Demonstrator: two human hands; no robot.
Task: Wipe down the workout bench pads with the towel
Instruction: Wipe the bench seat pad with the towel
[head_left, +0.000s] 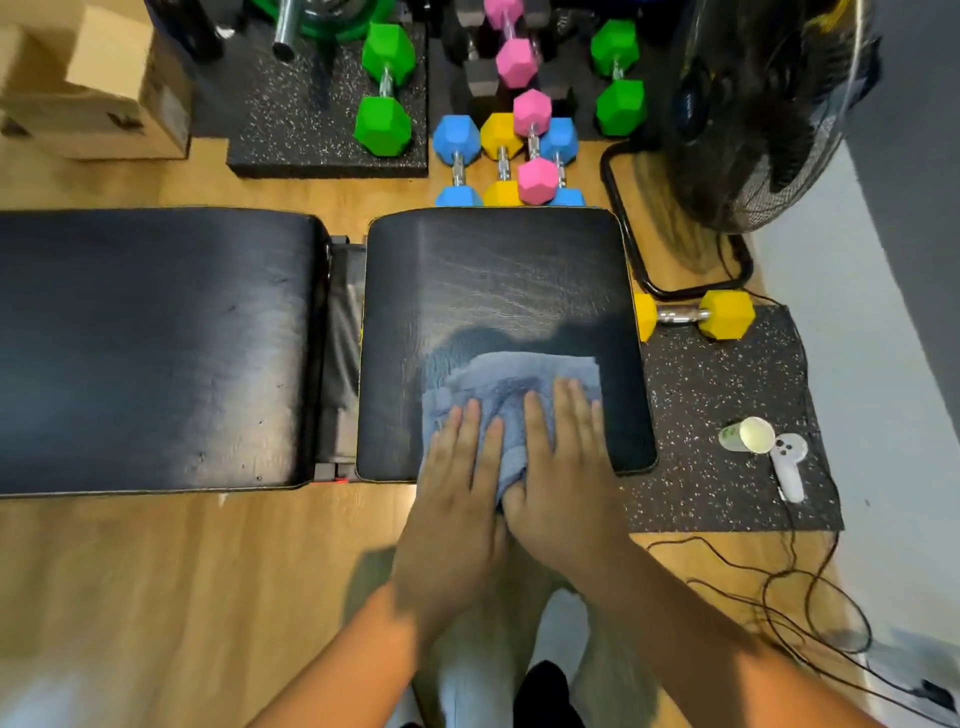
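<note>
The blue towel (498, 376) is pressed onto the smaller black padded surface (498, 275) under the left hand (457, 493) and right hand (566, 478), laid side by side with fingers straight and flat. A longer pad (156, 338) is seen left of them.

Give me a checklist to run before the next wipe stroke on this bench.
1. The left hand and right hand lie flat on the towel: ok.
2. The towel sits on the seat pad: ok.
3. The seat pad's far half is free of objects: ok.
4. The long back pad is already wiped: cannot tell.
5. The yellow dumbbell is off the seat pad, apart from the towel: ok.
</note>
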